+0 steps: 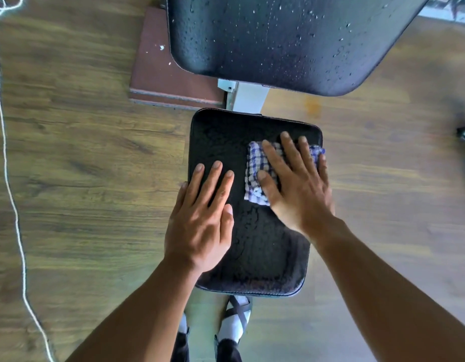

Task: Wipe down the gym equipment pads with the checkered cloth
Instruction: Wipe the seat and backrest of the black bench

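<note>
Pressing flat on the cloth (257,171), my right hand (296,184) pins it to the seat pad (252,244), fingers spread rather than gripping. The folded cloth lies at the pad's far right, long axis running away from me. My left hand (202,220) rests open, holding nothing, on the pad's left edge. Beyond, droplets bead the back pad (291,40).

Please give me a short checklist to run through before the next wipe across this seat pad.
1. Blue-and-white checkered cloth lies flat under the right hand: ok.
2. Left hand braces the small black padded seat: ok.
3. Seat's near half wiped dry: not ok, it looks wet.
4. Large black back pad wiped: not ok, droplets remain.
5. Cloth dry enough: cannot tell.
</note>
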Available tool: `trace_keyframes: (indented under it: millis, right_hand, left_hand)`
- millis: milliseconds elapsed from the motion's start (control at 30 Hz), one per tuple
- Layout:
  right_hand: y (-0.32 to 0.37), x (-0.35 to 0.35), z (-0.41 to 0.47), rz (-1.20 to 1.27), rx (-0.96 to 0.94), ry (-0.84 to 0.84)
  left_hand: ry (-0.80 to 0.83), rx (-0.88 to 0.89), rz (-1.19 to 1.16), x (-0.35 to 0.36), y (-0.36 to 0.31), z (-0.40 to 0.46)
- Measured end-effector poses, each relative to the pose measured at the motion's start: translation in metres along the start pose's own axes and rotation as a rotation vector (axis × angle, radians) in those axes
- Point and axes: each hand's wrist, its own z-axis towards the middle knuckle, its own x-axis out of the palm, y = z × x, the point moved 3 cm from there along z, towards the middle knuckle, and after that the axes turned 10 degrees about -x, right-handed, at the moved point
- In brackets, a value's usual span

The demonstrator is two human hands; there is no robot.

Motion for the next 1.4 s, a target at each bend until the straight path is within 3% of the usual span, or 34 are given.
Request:
trace_keyframes:
  millis: [133,367,600,733,833,900,1033,1100,1233,1400]
  right_hand:
    - [0.018,0.01,-0.023,0.049,0.162,-0.077]
    - [0.062,0.042,-0.121,0.024,0.091,-0.03]
    - [0.058,0.013,-0.019,0.084,0.124,-0.064]
    - [0.063,-0.003,0.017,0.276,-0.025,-0.078]
    - [0.035,-0.021,0.007,0.6,0.012,-0.437]
    - [0.008,-0.017,-0.001,0.575,0.158,-0.536]
    - [-0.001,0.008,-0.009,0.402,0.204,-0.371]
    - [0.001,0.01,-0.009,0.377,0.183,-0.384]
    - [0.001,0.011,-0.016,0.309,0.114,-0.322]
    - [0.003,0.014,-0.013,0.207,0.098,-0.258]
  left_hand:
    - [0.007,-0.006,-0.007,0.0,0.001,0.0]
    - [0.04,-0.019,-0.037,0.001,0.001,0.0]
    - [0.045,-0.078,-0.224,0.0,0.003,0.001]
    - [-0.053,-0.142,-0.394,-0.014,0.007,0.0]
    - [-0.157,-0.054,-0.332,-0.031,-0.007,0.017]
    - [-0.116,0.052,-0.267,-0.034,-0.028,0.038]
    - [0.13,-0.004,0.003,-0.004,-0.055,0.067]
    - [0.091,-0.069,0.16,0.004,-0.057,0.062]
    - [0.013,-0.113,0.176,0.001,-0.046,0.03]
    - [0.072,-0.105,0.233,-0.005,-0.028,0.045]
